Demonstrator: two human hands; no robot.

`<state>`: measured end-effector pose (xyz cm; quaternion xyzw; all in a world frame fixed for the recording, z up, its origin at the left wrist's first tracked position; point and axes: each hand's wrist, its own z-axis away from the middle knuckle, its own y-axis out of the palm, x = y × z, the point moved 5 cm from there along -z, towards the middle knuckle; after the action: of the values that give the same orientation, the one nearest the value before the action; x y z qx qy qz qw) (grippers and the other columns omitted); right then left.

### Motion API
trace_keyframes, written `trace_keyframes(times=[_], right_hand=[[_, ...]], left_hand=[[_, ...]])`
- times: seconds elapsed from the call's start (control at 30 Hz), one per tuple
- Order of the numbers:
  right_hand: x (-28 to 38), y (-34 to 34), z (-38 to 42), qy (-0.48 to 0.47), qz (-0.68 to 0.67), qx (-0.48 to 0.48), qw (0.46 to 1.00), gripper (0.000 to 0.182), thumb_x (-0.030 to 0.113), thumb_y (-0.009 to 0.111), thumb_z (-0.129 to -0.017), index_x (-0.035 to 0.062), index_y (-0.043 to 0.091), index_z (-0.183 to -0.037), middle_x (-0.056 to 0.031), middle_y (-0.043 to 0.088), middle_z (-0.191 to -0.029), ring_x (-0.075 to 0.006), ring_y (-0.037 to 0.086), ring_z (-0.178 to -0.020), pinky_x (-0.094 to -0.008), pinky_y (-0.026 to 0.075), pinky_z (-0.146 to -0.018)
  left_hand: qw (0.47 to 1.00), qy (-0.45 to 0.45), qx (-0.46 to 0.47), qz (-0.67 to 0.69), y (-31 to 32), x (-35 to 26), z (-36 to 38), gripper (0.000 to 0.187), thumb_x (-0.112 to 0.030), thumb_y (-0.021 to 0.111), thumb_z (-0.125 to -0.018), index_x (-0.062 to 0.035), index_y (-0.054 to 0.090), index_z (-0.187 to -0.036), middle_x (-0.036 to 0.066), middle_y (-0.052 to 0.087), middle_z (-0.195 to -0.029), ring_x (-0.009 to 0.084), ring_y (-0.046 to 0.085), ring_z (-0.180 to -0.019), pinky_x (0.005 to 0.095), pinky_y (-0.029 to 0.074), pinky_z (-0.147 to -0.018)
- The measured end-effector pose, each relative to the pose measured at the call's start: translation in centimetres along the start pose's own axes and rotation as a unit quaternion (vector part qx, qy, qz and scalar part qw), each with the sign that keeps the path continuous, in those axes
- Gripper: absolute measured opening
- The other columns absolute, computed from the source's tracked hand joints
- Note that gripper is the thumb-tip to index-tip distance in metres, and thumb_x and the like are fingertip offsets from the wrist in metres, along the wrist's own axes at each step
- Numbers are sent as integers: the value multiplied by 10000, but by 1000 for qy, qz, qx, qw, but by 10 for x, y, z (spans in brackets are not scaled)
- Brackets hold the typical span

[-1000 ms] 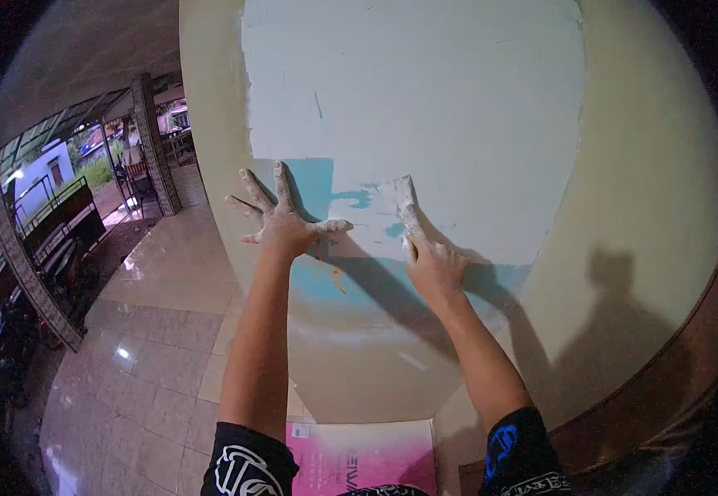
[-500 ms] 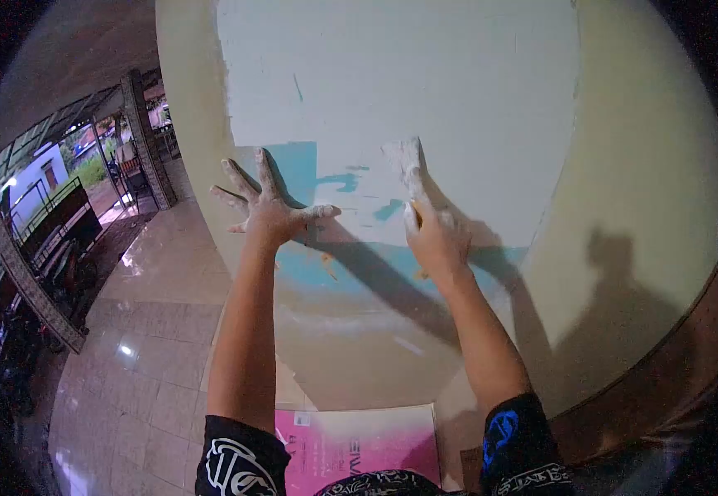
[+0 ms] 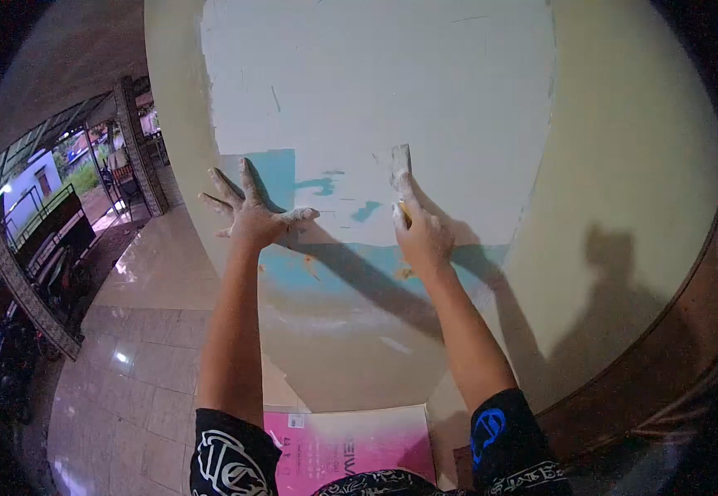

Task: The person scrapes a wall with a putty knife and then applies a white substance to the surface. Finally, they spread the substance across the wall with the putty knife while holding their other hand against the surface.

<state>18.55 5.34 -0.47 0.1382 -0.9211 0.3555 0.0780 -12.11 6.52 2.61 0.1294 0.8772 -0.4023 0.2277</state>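
My right hand (image 3: 423,236) is closed around the handle of a putty knife (image 3: 395,164), its whitish blade pointing up against the wall. A broad patch of white putty (image 3: 425,74) covers the wall in front of me. Bare turquoise paint (image 3: 280,169) shows at its lower left, with small turquoise streaks between my hands and a strip along the bottom. My left hand (image 3: 251,213), its fingers spread and coated in white, lies against the wall by the turquoise area. White residue also marks fingers of my right hand.
Below my arms stands a pink and white printed board or box (image 3: 350,450). Tiled floor (image 3: 140,355) stretches to the left, toward a pillar (image 3: 140,145) and an opening outdoors. A dark brown surface (image 3: 623,397) lies at lower right.
The view has shifted slightly, so wall and hands appear further left. The putty knife's blade now shows more of its broad face. My left hand keeps its place by the turquoise area.
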Motion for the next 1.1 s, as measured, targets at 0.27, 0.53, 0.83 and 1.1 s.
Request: trace_keyframes(times=[0.27,0.53,0.83,1.1], right_hand=[[-48,7,20,20,16,16,1000,414,426,535,-994,281,588,-1377,-147,721,-832,-413,689,-808,-573,522,-710],[-98,-9,38,70,-84,33,993,409,460,514,-1003,149,700,-1192,-190,714,-931,-414,675,-873,-531,518,-772],[-105,-20,23,86,-64,13,994,350,416,567,-984,126,706,-1123,-191,718,-922,-423,670,-874,-531,508,-754],[-106,-57,-4,76,-62,-34,995,319,405,579,-972,147,724,-1092,-178,716,-849,-419,667,-818,-525,503,-746]], left_hand=[[993,-83,52,68,14,-87,16,1696,-793,858,-473,-72,-225,-1561,373,-305,-1552,626,-235,-1417,863,97,-1005],[997,-30,46,47,43,-109,26,1750,-807,870,-398,-86,-211,-1570,412,-358,-1498,661,-322,-1351,920,72,-891],[984,114,-40,-129,16,-141,46,1395,-669,894,-512,-265,149,-1620,237,-48,-1677,618,-39,-1470,891,109,-977],[987,144,-8,-71,36,-133,38,1393,-521,978,-435,-394,216,-1594,154,-70,-1697,540,-147,-1497,935,71,-921]])
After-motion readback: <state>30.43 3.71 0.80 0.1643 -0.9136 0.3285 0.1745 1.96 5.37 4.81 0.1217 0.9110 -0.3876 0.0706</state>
